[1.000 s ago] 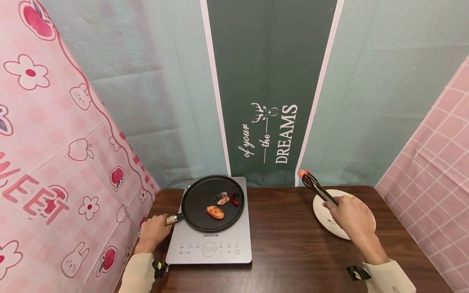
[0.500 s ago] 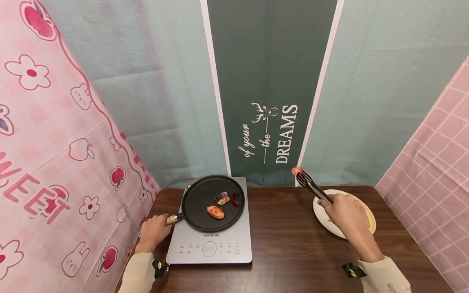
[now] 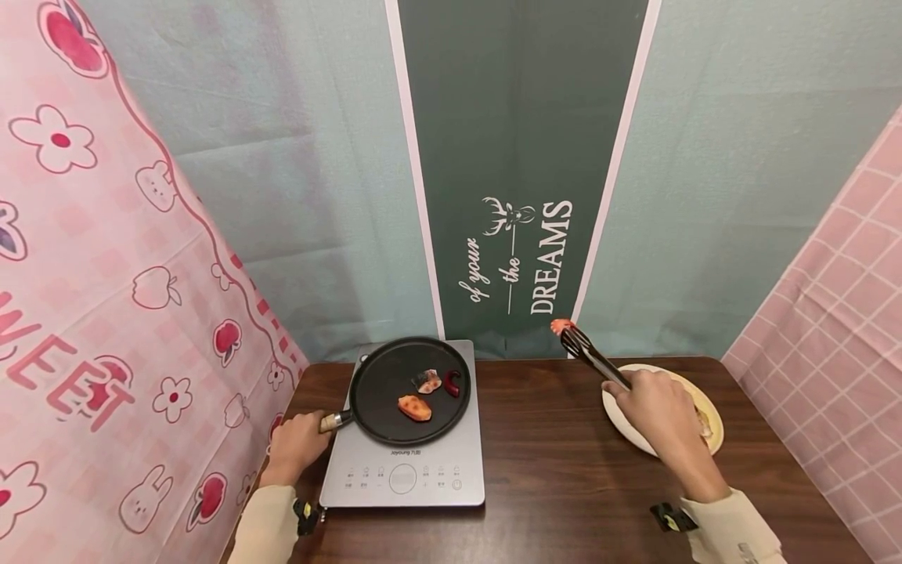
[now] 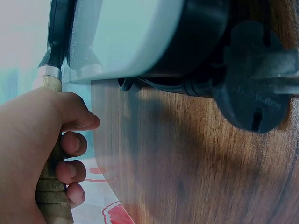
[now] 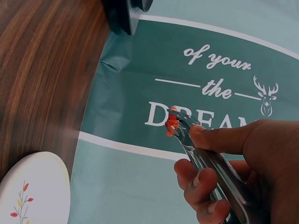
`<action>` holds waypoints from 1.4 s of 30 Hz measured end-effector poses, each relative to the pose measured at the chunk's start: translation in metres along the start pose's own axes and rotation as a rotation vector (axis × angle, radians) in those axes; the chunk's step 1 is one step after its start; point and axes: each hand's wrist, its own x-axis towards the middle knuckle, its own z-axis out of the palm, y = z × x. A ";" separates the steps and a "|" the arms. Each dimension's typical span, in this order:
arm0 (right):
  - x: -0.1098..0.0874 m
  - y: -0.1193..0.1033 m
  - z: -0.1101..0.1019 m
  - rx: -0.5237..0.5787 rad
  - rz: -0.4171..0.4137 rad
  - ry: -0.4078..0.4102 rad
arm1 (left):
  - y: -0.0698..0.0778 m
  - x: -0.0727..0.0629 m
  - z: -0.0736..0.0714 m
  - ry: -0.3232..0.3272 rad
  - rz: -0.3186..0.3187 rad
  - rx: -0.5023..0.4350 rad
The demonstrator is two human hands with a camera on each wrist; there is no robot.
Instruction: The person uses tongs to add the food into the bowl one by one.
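My left hand (image 3: 297,444) grips the wooden handle (image 4: 55,186) of a round black frying pan (image 3: 384,392), its fingers curled round it in the left wrist view. In the pan lie an orange food piece (image 3: 415,408), a dark-and-pale piece like fish (image 3: 427,381) and a dark red curved piece (image 3: 452,385). My right hand (image 3: 658,407) holds metal tongs (image 5: 215,172), thumb on one side and fingers on the other. Pinched in the tongs' tips is a small red-orange piece (image 5: 172,122), raised left of the white plate (image 3: 620,419). The hand partly hides the plate.
The pan sits on a silver induction cooker (image 3: 458,470) on the brown wooden table (image 3: 543,454). A yellowish food item (image 3: 705,423) lies on the plate. A black plug (image 4: 252,79) hangs beside the cooker. Printed cloths (image 3: 507,117) border the table's back and sides.
My right hand has moved left with the tongs and the red-orange piece, uncovering more of the plate's right side and the yellowish food there. The left hand and the pan stay put.
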 end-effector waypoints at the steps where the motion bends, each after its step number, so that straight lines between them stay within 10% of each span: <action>1: 0.000 -0.001 0.000 0.001 -0.001 0.000 | 0.000 0.000 0.000 -0.001 0.000 -0.001; 42: 0.008 -0.044 0.017 0.032 0.006 -0.072 | 0.002 -0.001 -0.003 0.013 0.004 -0.015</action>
